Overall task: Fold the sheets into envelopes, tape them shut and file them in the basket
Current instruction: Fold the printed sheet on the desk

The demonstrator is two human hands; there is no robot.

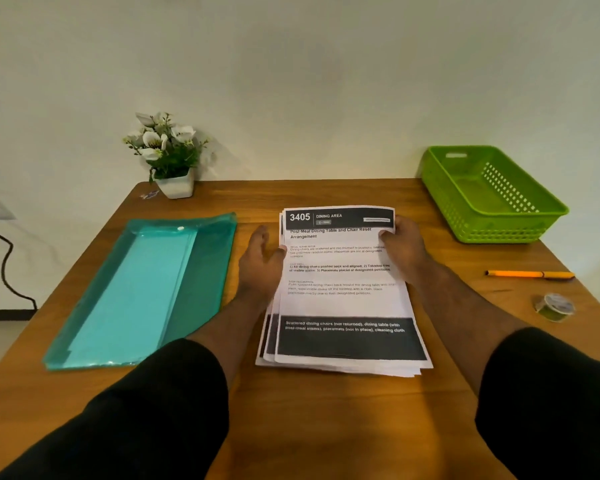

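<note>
- A stack of printed sheets (343,299) lies in the middle of the wooden counter (326,410), a little fanned out at the near end.
- The top sheet has a dark band at the far end with "3405" and "DINING AREA" on it, and another dark band near the bottom.
- The left hand (262,261) is at the left edge of the stack. Its thumb touches the paper edge and its fingers are loosely spread, so this grip is not pinching anything that I can see.
- The right hand (400,247) holds the far right side of the stack. Its thumb lies on top of the paper and its fingers curl round the edge, so this grip pinches the sheets.
- Both arms have black sleeves.
- A green basket (534,216) sits at the far right corner of the counter, well apart from the sheets.
- A roll of tape (555,307) lies near the right edge, with an orange pen (530,274) just behind it.
- A teal plastic folder (146,292) lies flat to the left of the sheets.
- A small white pot of flowers (168,157) stands at the far left.
</note>
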